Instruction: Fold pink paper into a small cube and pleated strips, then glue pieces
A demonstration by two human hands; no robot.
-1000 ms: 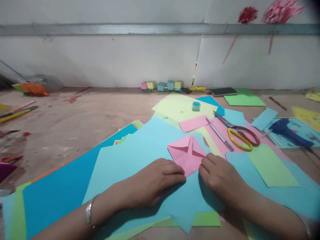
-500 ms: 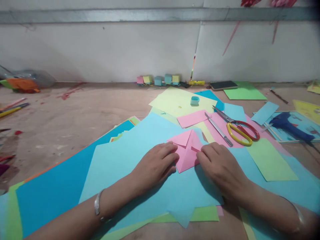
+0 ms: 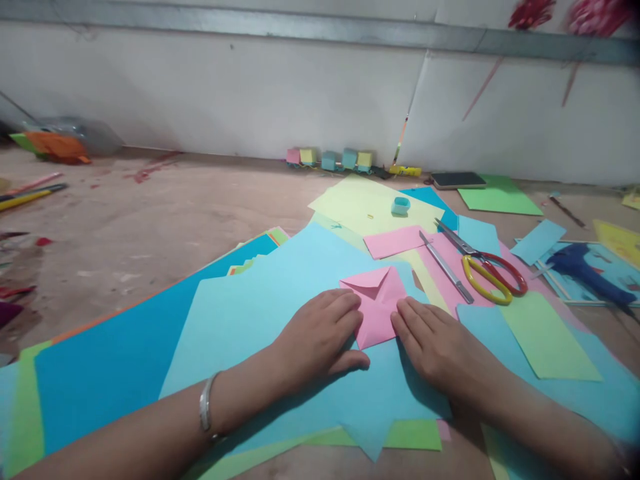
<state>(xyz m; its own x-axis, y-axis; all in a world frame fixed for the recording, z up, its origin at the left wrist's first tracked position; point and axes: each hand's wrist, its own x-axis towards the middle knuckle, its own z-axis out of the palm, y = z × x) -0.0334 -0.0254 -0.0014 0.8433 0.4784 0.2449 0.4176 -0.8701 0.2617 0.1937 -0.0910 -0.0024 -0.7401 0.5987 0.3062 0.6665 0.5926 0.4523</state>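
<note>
- Folded pink paper (image 3: 379,313): just right of and below frame centre, on a light-blue sheet (image 3: 240,320), its upper-left flap lifted.
- Left hand (image 3: 315,333): fingertips on the paper's left side, thumb spread wide.
- Right hand (image 3: 433,340): fingers extended on its right side; thumb hidden, pinch cannot be told.
- Scissors (image 3: 473,252), craft knife (image 3: 447,268): right of centre.

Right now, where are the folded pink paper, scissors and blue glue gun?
Folded pink paper (image 3: 379,310), head view: its middle.
Scissors (image 3: 469,250), head view: near the pivot.
Blue glue gun (image 3: 584,269), head view: its body.
</note>
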